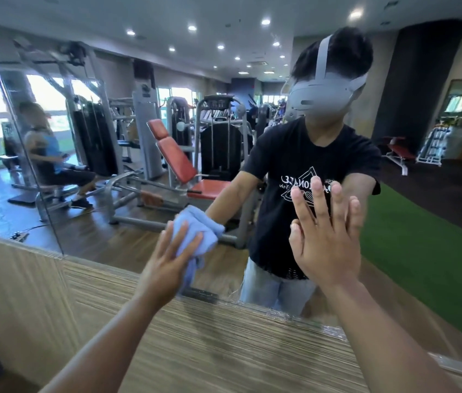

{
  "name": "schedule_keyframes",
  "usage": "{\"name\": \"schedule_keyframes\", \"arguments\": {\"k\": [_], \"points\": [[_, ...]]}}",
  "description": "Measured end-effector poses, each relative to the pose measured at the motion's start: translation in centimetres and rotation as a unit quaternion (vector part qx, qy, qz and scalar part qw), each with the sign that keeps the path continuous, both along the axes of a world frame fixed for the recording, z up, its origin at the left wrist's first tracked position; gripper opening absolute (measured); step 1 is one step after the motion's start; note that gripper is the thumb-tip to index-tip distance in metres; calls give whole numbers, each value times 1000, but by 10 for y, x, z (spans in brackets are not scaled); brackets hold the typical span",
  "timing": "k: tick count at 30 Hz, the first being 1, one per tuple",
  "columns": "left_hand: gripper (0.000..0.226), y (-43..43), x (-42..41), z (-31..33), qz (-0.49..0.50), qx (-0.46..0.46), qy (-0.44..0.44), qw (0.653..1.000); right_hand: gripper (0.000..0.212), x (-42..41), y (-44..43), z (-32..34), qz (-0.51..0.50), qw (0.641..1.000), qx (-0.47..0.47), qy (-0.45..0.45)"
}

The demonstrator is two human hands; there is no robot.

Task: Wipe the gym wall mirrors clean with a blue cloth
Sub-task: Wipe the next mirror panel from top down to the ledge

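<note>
A large wall mirror (127, 154) fills the upper part of the head view and reflects the gym and my own figure. My left hand (167, 265) presses a bunched blue cloth (195, 231) flat against the glass near the mirror's lower edge, fingers straight over the cloth. A tail of the cloth hangs down below the hand. My right hand (326, 236) lies flat on the glass to the right, fingers straight and spread, holding nothing.
A striped wood-grain wall panel (195, 336) runs below the mirror. A vertical seam (19, 131) divides the mirror panes at the left. The reflection shows weight machines, a red bench, a seated person and green turf.
</note>
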State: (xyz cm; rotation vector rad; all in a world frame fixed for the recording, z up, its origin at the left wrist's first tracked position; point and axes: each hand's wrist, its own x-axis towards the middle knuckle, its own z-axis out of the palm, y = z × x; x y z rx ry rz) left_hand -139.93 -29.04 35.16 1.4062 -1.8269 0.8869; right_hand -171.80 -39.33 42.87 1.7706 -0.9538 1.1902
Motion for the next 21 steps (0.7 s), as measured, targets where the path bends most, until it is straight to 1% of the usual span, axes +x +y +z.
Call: {"name": "schedule_keyframes", "arguments": {"k": [2,4,6,9,11,12,14,16,17,18,20,21], "points": [[53,-5,16,20,27,-15,79,996,61,1,0,-1,-1,1000,-3,-2],[61,-12,12,54,45,-33,161,985,62,2,-1,-1,-6,1000,-5,0],[56,-23,-7,89,37,-63,177,981,62,2,-1,-1,-9,1000,-5,0],[52,-35,-49,118,-12,-98,124,987,61,2,-1,0,-11,1000,-6,2],[52,-42,-73,113,-36,-119,70,990,60,2,-1,0,-9,1000,-3,2],[56,-45,-81,103,-45,-123,46,990,60,2,0,0,-8,1000,-1,2],[76,-44,-87,67,-64,-113,6,991,60,1,0,0,-7,1000,1,4],[97,-34,-77,19,-81,-54,-41,994,61,0,1,1,-9,1000,2,5],[103,-26,-68,-3,-85,-15,-76,993,62,0,1,1,-10,1000,2,5],[101,-20,-55,-20,-82,20,-117,989,62,0,1,1,-10,1000,1,4],[75,-10,-28,-30,-76,62,-191,977,62,0,1,1,-8,1000,-2,2],[64,-7,-17,-25,-73,71,-215,971,61,1,1,2,-6,1000,-3,2]]}}
